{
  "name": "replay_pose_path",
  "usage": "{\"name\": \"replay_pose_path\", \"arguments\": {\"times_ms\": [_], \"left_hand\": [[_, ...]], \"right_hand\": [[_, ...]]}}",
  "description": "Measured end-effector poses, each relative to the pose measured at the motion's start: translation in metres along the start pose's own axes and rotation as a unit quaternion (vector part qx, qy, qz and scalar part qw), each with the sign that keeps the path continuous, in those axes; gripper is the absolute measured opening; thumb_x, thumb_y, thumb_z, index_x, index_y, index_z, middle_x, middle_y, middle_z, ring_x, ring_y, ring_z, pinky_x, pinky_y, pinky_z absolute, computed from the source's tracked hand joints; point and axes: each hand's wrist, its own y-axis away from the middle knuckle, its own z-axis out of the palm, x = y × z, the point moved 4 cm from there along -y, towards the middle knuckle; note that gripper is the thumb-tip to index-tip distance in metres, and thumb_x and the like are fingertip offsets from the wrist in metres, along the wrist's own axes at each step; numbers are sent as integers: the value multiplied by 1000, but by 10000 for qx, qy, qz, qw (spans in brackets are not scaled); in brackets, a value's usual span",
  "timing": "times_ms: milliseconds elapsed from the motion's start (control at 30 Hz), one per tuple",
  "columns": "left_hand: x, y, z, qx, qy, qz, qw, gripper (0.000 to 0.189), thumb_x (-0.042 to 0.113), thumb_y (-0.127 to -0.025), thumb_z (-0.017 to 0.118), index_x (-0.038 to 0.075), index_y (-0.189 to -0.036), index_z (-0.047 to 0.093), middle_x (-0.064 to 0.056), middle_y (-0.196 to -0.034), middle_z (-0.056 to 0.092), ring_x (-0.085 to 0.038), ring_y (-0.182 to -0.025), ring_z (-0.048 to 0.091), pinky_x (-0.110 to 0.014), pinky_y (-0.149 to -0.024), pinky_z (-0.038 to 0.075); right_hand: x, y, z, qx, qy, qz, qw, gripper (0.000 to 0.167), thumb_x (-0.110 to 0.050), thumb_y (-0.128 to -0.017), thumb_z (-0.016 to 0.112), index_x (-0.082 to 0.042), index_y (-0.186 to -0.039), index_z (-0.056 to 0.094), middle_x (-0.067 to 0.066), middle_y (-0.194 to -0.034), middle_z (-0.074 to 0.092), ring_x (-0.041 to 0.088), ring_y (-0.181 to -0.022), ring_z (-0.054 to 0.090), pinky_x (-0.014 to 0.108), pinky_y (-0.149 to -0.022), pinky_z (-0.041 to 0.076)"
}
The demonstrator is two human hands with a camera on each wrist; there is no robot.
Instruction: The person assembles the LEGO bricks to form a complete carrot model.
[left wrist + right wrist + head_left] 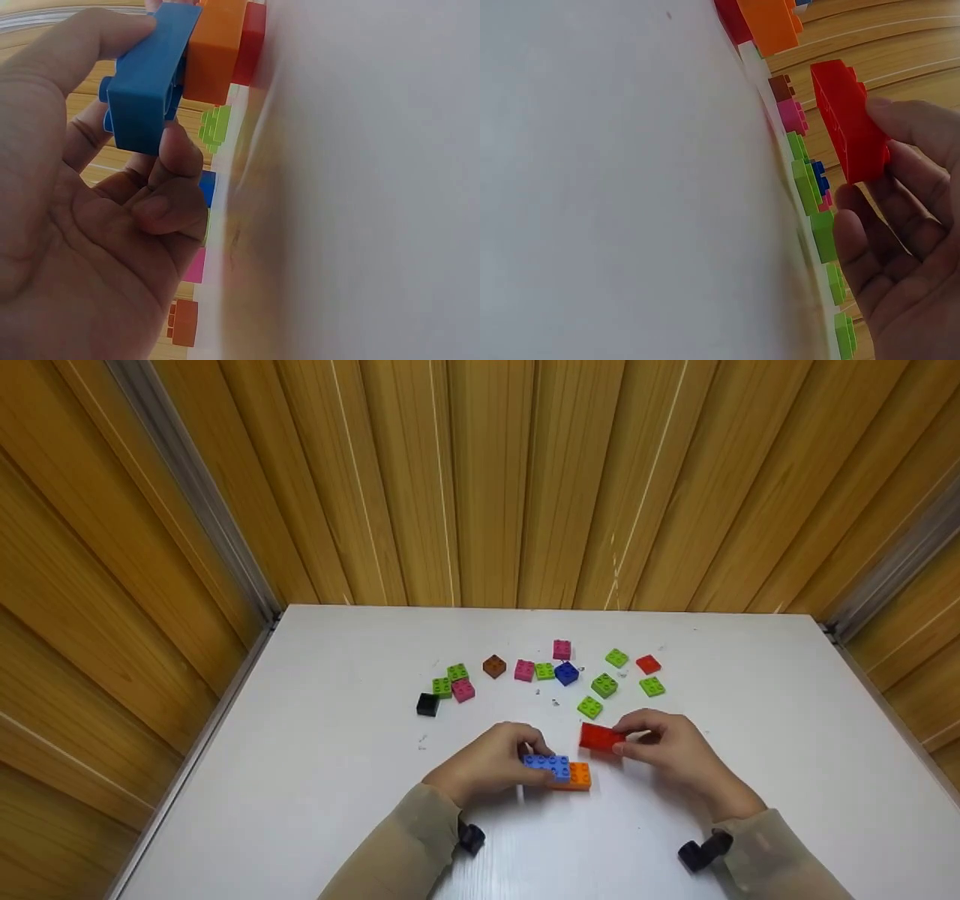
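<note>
My left hand [491,761] pinches a blue eight-stud toy brick [547,766] between thumb and fingers. The blue brick overlaps the top of an orange brick [578,776] and juts out to its left. Under the orange one, a red brick [251,45] shows in the left wrist view as the lowest layer. To the right, my right hand [675,746] grips another red brick [601,738] by its right end. That red brick [849,124] is raised off the table and tilted, apart from the stack, with its hollow underside partly turned to the right wrist camera.
Loose bricks lie across the white table [300,750] beyond the hands: a black one [427,704], a brown one [494,666], a dark blue one [566,673], a small red one [648,664], several green and several pink. A wood-patterned wall [487,495] stands behind the table.
</note>
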Motion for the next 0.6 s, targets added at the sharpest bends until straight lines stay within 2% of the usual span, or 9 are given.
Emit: {"name": "replay_pose_path", "arguments": {"times_ms": [133,367,600], "left_hand": [[0,0,0,6,34,35,10000,16,33,-93,95,31,-104,84,12,-112,77,-12,-108,67,-32,-104,59],[0,0,-1,-39,71,-100,9999,18,36,-93,96,32,-106,84,12,-114,76,-14,-112,66,-37,-111,58],[0,0,-1,-71,126,-121,9998,19,35,-92,96,32,-107,85,12,-114,76,-14,-111,66,-38,-110,58]], "right_hand": [[-2,1,0,-109,-187,-248,9995,24,-20,-100,87,-16,-123,84,8,-128,82,16,-113,74,17,-98,59],[-3,3,6,-403,-418,-613,9964,23,-16,-99,88,-14,-121,85,11,-126,81,9,-109,73,18,-99,60],[-5,4,12,-716,-651,-807,9920,23,-14,-98,88,-12,-121,85,17,-126,79,8,-107,73,18,-97,61]]}}
